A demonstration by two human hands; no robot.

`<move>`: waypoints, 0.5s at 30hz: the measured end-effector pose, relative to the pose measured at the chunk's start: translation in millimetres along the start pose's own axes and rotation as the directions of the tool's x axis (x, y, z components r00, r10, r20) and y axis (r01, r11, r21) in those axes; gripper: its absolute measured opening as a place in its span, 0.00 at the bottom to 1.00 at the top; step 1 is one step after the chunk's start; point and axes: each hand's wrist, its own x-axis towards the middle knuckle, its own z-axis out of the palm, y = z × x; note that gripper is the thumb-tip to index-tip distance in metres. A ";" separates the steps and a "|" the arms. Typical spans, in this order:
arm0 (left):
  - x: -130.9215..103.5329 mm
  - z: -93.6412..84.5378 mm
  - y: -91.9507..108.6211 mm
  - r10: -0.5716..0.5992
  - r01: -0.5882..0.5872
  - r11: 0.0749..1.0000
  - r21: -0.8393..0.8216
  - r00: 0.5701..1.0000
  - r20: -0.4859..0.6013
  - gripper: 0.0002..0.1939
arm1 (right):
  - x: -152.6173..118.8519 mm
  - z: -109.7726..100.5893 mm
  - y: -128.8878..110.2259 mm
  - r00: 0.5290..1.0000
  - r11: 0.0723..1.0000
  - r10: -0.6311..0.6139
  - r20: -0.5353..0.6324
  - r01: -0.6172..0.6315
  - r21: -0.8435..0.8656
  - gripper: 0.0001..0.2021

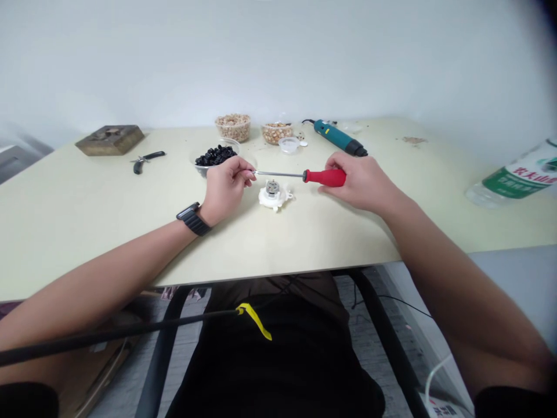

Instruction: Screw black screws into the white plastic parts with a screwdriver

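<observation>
My right hand [354, 177] is closed around the red handle of a screwdriver [324, 177], whose metal shaft points left. At the shaft's far end, the fingers of my left hand [230, 183] are pinched together by the tip; whether a small screw sits between them is too small to tell. Just below the shaft, a white plastic part with a small metal motor [273, 195] rests on the table, touched by neither hand. A dark watch is on my left wrist.
Behind my left hand stands a bowl of black pieces [215, 155]. Two tubs of pale pieces [233, 128] and a teal power tool [337, 136] lie farther back. Pliers [145, 159] and a wooden block [110, 141] are at left, a large bottle [517, 174] at right.
</observation>
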 end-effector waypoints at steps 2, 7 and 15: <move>0.1 -0.3 0.3 -0.004 0.004 1.000 0.000 1.000 -0.005 0.15 | -0.4 -0.8 -2.1 0.998 0.998 -0.059 -0.010 0.059 0.009 0.13; 0.2 -1.0 1.7 -0.005 0.005 1.000 0.007 1.000 0.009 0.15 | -1.4 1.3 -5.7 0.999 0.998 -0.042 0.004 0.042 -0.048 0.13; -1.1 -0.9 0.0 0.007 -0.007 1.000 0.018 1.000 0.003 0.13 | -2.7 -2.2 -9.5 0.993 0.995 -0.100 0.060 0.099 0.021 0.12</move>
